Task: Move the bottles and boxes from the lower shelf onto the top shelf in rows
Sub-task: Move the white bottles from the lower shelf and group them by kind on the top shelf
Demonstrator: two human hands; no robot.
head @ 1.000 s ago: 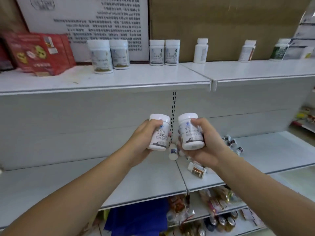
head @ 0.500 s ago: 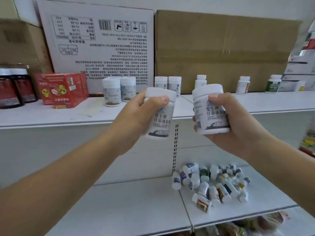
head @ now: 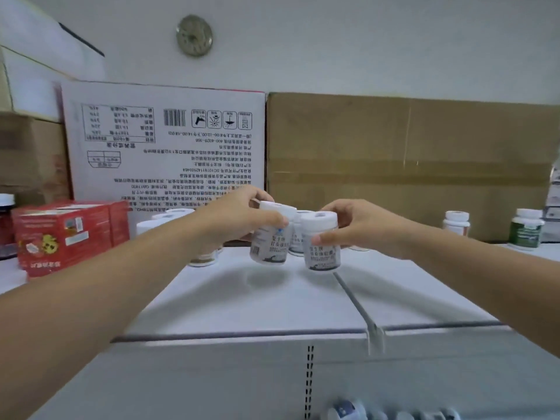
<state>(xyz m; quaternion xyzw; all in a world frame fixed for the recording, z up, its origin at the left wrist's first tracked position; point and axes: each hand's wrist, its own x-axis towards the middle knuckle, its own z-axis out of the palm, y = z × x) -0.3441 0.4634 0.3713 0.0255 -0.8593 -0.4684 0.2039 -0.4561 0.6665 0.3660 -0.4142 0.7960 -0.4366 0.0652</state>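
My left hand (head: 242, 216) grips a white bottle (head: 271, 241) by its upper part, tilted slightly and held just above the top shelf (head: 272, 298). Beside it, my right hand (head: 360, 225) grips a second white bottle (head: 322, 250) that sits on or barely above the shelf. Behind them stand more white bottles (head: 298, 237), partly hidden by my hands. A few small bottles (head: 348, 409) on the lower shelf show at the bottom edge.
Red boxes (head: 60, 237) stand at the left of the top shelf, with a dark jar (head: 6, 225) beyond them. A white bottle (head: 456, 222) and a green-labelled bottle (head: 525, 228) stand at the right. Large cartons (head: 394, 165) line the back.
Both hands rose from in front of the lower shelf and reached forward over the top shelf, carrying the two bottles to a spot in front of the standing bottles.
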